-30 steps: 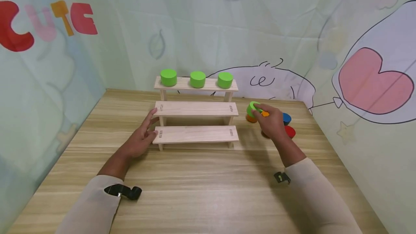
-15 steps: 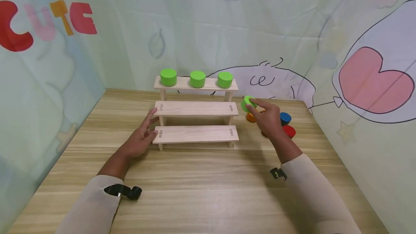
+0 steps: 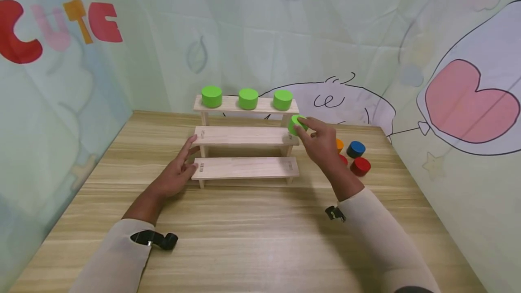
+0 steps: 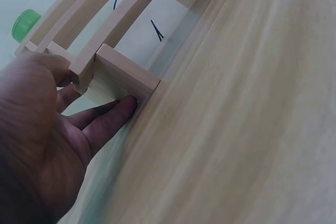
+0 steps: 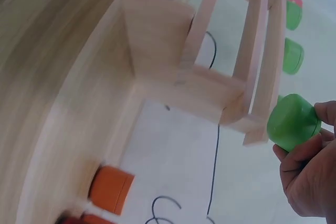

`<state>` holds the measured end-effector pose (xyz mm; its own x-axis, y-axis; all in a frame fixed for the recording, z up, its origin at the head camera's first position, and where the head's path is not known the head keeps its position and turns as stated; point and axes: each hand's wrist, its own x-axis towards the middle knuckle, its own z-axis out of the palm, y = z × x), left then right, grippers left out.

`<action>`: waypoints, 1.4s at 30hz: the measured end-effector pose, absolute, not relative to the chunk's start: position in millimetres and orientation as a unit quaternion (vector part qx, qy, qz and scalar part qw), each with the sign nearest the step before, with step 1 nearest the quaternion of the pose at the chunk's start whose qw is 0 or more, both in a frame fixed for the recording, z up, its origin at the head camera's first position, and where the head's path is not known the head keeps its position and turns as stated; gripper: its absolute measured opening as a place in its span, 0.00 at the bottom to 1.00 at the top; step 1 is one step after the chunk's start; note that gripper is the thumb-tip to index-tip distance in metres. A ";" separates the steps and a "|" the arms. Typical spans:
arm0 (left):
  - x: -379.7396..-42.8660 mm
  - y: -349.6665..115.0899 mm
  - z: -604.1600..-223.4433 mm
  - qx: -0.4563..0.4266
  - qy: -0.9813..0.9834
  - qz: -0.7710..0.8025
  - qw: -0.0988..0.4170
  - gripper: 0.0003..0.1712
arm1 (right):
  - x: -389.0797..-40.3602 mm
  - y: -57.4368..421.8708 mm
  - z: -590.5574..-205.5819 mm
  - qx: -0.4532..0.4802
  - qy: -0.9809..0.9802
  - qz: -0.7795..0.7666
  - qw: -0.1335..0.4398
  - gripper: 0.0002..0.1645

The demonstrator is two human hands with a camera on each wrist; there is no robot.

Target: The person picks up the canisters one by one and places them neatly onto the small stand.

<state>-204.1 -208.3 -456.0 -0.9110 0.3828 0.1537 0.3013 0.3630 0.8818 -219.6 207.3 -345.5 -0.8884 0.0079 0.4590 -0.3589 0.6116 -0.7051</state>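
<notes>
One bright-green cylindrical block (image 3: pixel 296 126), pinched by right grip (image 3: pixel 321 143), near right end of three-tier pale-wood stand (image 3: pixel 246 167); left grip (image 3: pixel 175 176), spread, touching stand's left end. Low approach could bump stand, toppling green top-shelf blocks (image 3: pixel 248 99); loose pinch could drop held one.

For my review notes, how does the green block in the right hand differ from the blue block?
The green block is pinched in the right hand, above the table; the blue block rests on it, with no hand touching. The green block is tilted; the blue block stands level. Both are short, round and plain.
</notes>
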 end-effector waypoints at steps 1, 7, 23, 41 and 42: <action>-204.0 -208.5 -456.1 0.206 0.825 0.525 0.040 0.50 | -219.8 203.4 -344.5 0.103 -0.871 0.431 0.212 0.22; -203.7 -209.7 -457.3 0.202 0.830 0.518 0.040 0.50 | -219.9 177.5 -340.8 0.123 -0.867 0.435 0.209 0.22; -202.7 -208.7 -460.9 0.207 0.828 0.520 0.038 0.49 | -224.5 105.1 -345.6 0.214 -0.861 0.421 0.189 0.21; -206.4 -211.3 -456.5 0.206 0.828 0.519 0.040 0.49 | -240.2 48.4 -343.6 0.230 -0.860 0.434 0.135 0.23; -206.2 -211.6 -456.3 0.207 0.829 0.518 0.041 0.49 | -241.3 46.2 -344.1 0.233 -0.861 0.435 0.127 0.23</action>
<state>-206.2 -211.6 -456.3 -0.9113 0.3846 0.1469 0.3006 0.3777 0.8758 -241.3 46.2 -344.1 -0.8597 -0.2902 0.4204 -0.5106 0.5140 -0.6893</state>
